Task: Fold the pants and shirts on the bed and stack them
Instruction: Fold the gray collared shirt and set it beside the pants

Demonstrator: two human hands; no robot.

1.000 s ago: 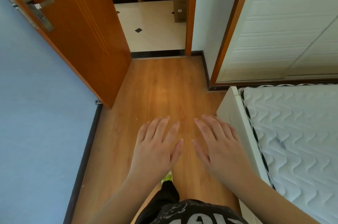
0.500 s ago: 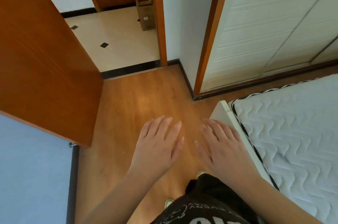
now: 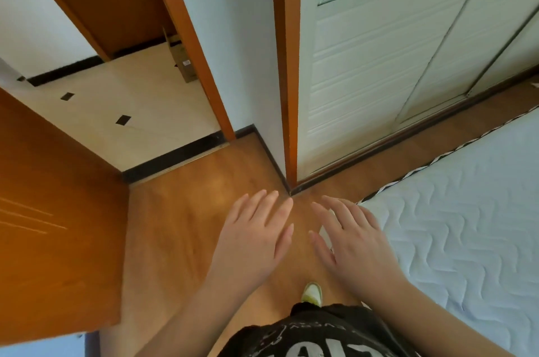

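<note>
Change: since the earlier frames the view is swung rightward, so that more of the mattress (image 3: 466,225) and the white sliding wardrobe door (image 3: 379,79) is shown and the blue wall is nearly lost at the lower left; both hands are kept out in front, palms down.
Left fingers: straight and slightly fanned, nothing is held by the left hand (image 3: 250,243).
Right fingers: straight and loosely spread, nothing is gripped by the right hand (image 3: 354,245), which is held over the near corner of the mattress.
Hands: set side by side, thumbs close but apart, above the wooden floor (image 3: 180,225).
Pants and shirts: none are seen on the visible part of the bed; only bare quilted mattress is shown at the right.
Body: a black printed shirt (image 3: 315,336) and a yellow-green shoe (image 3: 312,292) are seen below the hands.
Surroundings: an open wooden door (image 3: 52,225) is seen at the left, a tiled hallway (image 3: 131,111) beyond it, with a cardboard box (image 3: 182,60) stood against the door frame.
</note>
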